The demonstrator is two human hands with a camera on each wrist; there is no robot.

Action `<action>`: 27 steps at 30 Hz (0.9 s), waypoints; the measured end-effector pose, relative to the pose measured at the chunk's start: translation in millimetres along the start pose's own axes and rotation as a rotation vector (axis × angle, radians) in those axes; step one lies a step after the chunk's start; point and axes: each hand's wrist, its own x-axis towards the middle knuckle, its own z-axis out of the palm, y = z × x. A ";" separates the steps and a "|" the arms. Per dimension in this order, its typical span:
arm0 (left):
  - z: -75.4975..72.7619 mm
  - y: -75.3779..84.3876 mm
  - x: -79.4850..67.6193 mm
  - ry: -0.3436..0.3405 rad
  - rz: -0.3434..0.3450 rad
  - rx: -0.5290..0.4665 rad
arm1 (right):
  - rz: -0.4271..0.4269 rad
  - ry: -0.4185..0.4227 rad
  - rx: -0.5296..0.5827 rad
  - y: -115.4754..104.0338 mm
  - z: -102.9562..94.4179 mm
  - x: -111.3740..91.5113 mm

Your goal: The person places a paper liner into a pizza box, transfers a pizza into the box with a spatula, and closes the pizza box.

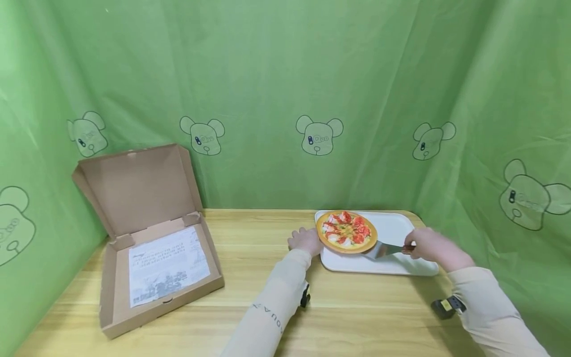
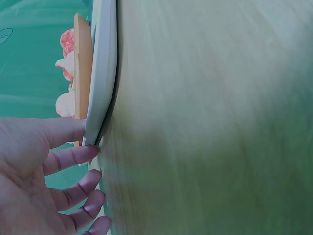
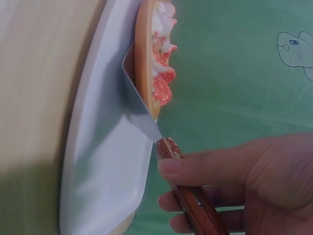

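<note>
A toy-looking pizza (image 1: 347, 231) with red and white toppings is over the left part of a white tray (image 1: 394, 225). My right hand (image 1: 426, 246) grips the wooden handle of a pizza spatula (image 3: 195, 208). The spatula's metal blade (image 3: 141, 118) reaches under the pizza's right edge, and that side is tilted up off the tray in the right wrist view. With thumb and index finger, my left hand (image 2: 29, 166) pinches the tray's rim at its left end. The other left fingers are spread loosely beside it.
A cardboard pizza box (image 1: 140, 191) stands at the left of the wooden table (image 1: 250, 258) with its lid raised. Printed paper (image 1: 169, 267) lines its bottom. A green curtain (image 1: 267, 163) hangs behind the table and along both sides.
</note>
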 end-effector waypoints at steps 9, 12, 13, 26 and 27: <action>1.3 0.1 3.7 -0.014 -0.007 0.012 | 0.029 0.002 0.031 -1.6 12.3 10.4; 1.9 0.0 2.7 -0.017 -0.007 0.020 | 0.026 0.006 0.037 -1.1 18.4 12.9; 1.8 0.0 2.2 -0.019 -0.006 0.020 | 0.027 0.003 0.043 -0.9 20.4 13.9; 5.7 -1.7 9.2 -0.028 -0.005 0.036 | 0.066 0.042 0.052 1.2 36.8 15.2; 5.8 -1.6 9.4 -0.032 -0.006 0.036 | 0.073 0.056 0.051 2.0 38.9 14.9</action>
